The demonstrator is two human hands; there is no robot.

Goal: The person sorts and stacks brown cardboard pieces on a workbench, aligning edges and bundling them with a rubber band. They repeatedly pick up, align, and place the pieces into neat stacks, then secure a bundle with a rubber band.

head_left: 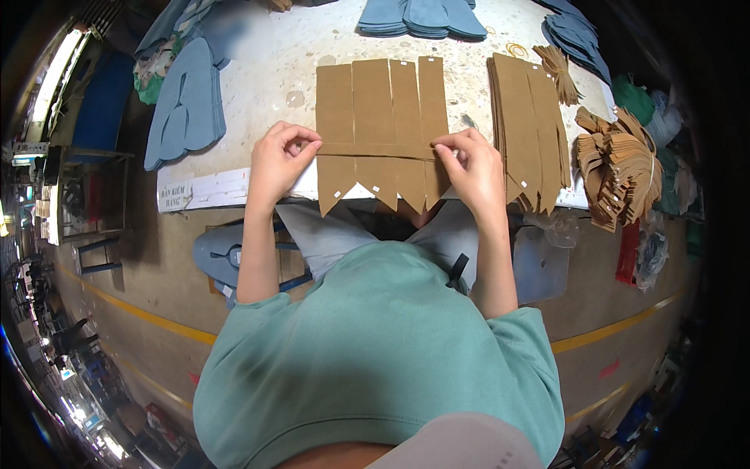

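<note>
A narrow brown strip runs level from side to side, pinched at its left end by my left hand and at its right end by my right hand. Thumb and fingers are closed on both hands. Beneath the strip several long brown cut pieces lie side by side, with small white stickers on some. Their pointed lower ends hang over the table's front edge. I cannot tell whether the strip touches them along its whole length.
On the white speckled table, a stack of brown pieces lies to the right, beside a tied bundle of brown strips. Blue pieces lie at the left and the back. Yellow rubber bands sit behind the stack.
</note>
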